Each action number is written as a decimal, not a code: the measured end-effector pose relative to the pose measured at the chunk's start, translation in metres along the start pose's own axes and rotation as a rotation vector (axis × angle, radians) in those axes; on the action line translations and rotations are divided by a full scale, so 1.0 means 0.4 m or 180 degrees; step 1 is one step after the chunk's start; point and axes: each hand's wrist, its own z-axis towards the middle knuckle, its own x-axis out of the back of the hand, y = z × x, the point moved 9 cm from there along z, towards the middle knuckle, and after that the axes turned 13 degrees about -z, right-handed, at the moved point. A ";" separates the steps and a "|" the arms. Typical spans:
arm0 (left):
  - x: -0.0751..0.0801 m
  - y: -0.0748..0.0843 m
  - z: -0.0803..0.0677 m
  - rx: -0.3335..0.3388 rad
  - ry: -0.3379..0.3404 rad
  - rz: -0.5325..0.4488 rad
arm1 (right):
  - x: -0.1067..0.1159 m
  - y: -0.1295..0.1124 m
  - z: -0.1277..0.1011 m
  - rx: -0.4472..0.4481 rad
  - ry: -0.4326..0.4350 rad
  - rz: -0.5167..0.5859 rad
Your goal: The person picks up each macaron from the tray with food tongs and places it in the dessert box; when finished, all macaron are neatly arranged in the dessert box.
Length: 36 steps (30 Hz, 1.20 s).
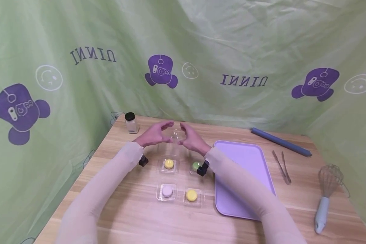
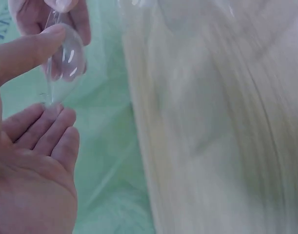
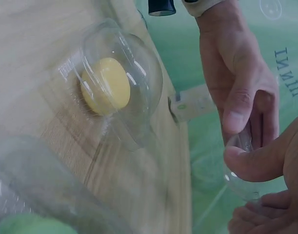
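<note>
Over the table's back part, my left hand (image 1: 154, 134) and right hand (image 1: 193, 138) face each other with a small clear plastic domed container (image 1: 176, 134) between them. In the left wrist view, the left thumb presses on the container (image 2: 70, 61) near its rim while the left fingertips touch its lower edge. The right hand (image 3: 273, 180) pinches the opposite side with thumb and curled fingers. Whether anything is inside the container cannot be made out. Nearest below the hands, a yellow macaron (image 1: 169, 164) and a green macaron (image 1: 196, 166) sit in clear plastic boxes.
Closer to me are boxed lavender (image 1: 167, 191) and yellow (image 1: 191, 195) macarons. A purple tray (image 1: 241, 156) lies partly under the right forearm. Further right are tongs (image 1: 282, 167), a blue rolling pin (image 1: 280, 141) and a whisk (image 1: 324, 200). A black-lidded jar (image 1: 131, 123) stands back left.
</note>
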 end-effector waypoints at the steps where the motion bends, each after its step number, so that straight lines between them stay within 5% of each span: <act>1: -0.002 0.010 -0.001 -0.0034 0.0013 -0.0066 | 0.013 -0.005 -0.006 0.0082 0.0113 0.0002; 6: -0.022 0.068 -0.017 -0.0023 -0.0070 -0.0855 | 0.103 -0.062 -0.068 0.0972 0.0952 -0.0617; 12: -0.084 0.109 -0.044 0.0408 -0.0720 -0.2387 | 0.184 -0.152 -0.206 0.2639 0.2391 -0.1948; 18: -0.138 0.136 -0.061 0.0680 -0.1135 -0.2788 | 0.173 -0.160 -0.275 0.3393 0.2772 -0.2508; 22: -0.167 0.152 -0.065 0.0659 -0.1333 -0.2745 | 0.148 -0.150 -0.296 0.3628 0.2819 -0.2721; 30: -0.161 0.137 -0.067 0.0712 -0.1098 -0.2572 | 0.135 -0.146 -0.296 0.3667 0.2737 -0.2753; 33: -0.145 0.142 -0.064 0.0520 -0.0916 -0.2295 | 0.147 -0.140 -0.278 0.3495 0.2604 -0.2423; 36: -0.107 0.162 -0.061 0.0065 -0.0463 -0.1705 | 0.178 -0.119 -0.237 0.2973 0.2158 -0.1628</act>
